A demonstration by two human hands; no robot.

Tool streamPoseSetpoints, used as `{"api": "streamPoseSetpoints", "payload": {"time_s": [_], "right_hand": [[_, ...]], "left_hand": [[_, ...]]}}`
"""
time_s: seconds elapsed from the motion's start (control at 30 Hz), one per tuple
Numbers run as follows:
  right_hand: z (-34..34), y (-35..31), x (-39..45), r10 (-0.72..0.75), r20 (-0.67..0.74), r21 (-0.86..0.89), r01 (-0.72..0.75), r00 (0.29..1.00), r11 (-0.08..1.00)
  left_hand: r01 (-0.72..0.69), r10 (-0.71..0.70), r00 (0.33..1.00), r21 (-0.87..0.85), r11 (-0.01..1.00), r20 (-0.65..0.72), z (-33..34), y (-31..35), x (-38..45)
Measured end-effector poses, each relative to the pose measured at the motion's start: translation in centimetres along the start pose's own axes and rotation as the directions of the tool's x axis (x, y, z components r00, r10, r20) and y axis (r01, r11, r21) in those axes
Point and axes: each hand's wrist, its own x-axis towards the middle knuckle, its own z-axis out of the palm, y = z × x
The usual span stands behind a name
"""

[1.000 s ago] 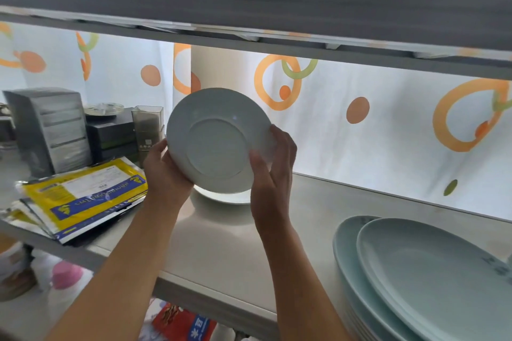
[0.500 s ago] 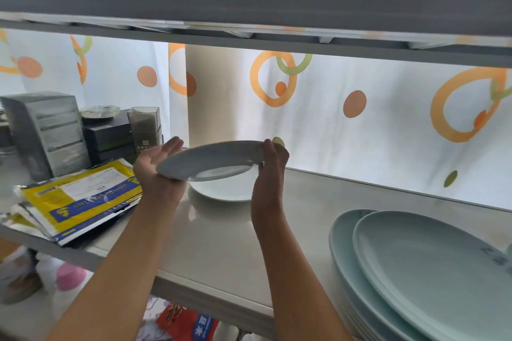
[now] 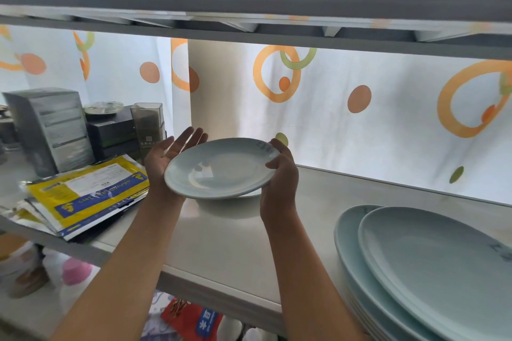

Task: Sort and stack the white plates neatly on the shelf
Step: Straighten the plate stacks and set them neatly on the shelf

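Facing up and nearly level, a white plate [image 3: 221, 168] is held between both hands above the shelf [image 3: 230, 243]. The left hand [image 3: 166, 155] is spread open, palm up, with the plate's left rim resting against the palm and fingers fanned out behind the rim; nothing is clamped by it. The right hand [image 3: 279, 174] is closed on the plate's right rim, thumb over the top edge and fingers under it (fingertips hidden beneath). A small printed mark is seen near the plate's far right rim. Directly below the held plate a second white plate [image 3: 249, 194] lies on the shelf, only its right edge showing; whether the two touch cannot be told. Right of the held plate, well apart and near the shelf's front edge, a stack of larger pale plates [image 3: 432, 271] is seen, cut off by the frame. Left of the held plate, yellow and blue packets [image 3: 86, 194] lie on the shelf, with a grey box [image 3: 50, 130], dark boxes [image 3: 110, 130] and a clear container [image 3: 146, 124] behind them. Behind the held plate a patterned curtain [image 3: 360, 119] hangs.
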Motion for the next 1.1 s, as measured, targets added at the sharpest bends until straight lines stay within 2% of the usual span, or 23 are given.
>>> {"api": "streamPoseSetpoints", "payload": {"time_s": [0.07,0.2,0.37,0.5,0.6,0.73,0.8,0.9,1.0,1.1], "right_hand": [[0.1,0.1,-0.1,-0.010,-0.033,-0.039,0.009,0.999,0.999],[0.8,0.1,-1.1,-0.079,-0.129,-0.268,0.042,0.988,0.962],[0.5,0.3,-3.0,-0.177,-0.245,-0.439,0.054,0.953,0.897],[0.6,-0.3,-6.2,-0.341,-0.105,-0.679,0.183,0.934,0.711],[1.2,-2.9,-8.3,-0.416,-0.023,-0.719,0.274,0.909,0.638],[0.6,-8.0,-10.3,-0.503,-0.026,-0.770,0.304,0.864,0.561],[-0.7,-10.1,-11.0,-0.516,-0.050,-0.795,0.279,0.855,0.539],[-3.9,-13.8,-12.5,-0.559,-0.081,-0.860,0.226,0.825,0.458],[-7.3,-16.5,-13.6,-0.575,-0.066,-0.945,0.133,0.816,0.298],[-10.1,-18.2,-14.1,-0.540,-0.067,-0.985,0.030,0.839,0.168]], "left_hand": [[0.002,-0.002,1.000,-0.010,1.000,-0.001,0.0,0.0,0.0],[-0.027,0.023,0.999,-0.072,0.997,-0.045,-0.4,0.3,0.0],[0.010,-0.006,0.998,0.060,0.998,-0.070,-0.6,0.8,-1.2],[0.014,-0.008,0.999,0.106,0.994,-0.051,-0.3,2.7,-3.0],[0.065,-0.051,0.996,0.199,0.978,-0.078,1.2,4.0,-4.5],[0.172,-0.107,0.983,0.536,0.827,-0.150,5.9,3.3,-7.5],[0.191,-0.094,0.977,0.583,0.789,-0.192,8.3,2.4,-8.9],[0.249,-0.203,0.968,0.695,0.675,-0.150,11.6,0.0,-10.1],[0.130,-0.177,0.983,0.873,0.471,-0.050,13.6,-2.7,-10.4],[0.001,-0.188,0.979,0.922,0.387,0.078,15.3,-4.9,-10.3]]}}
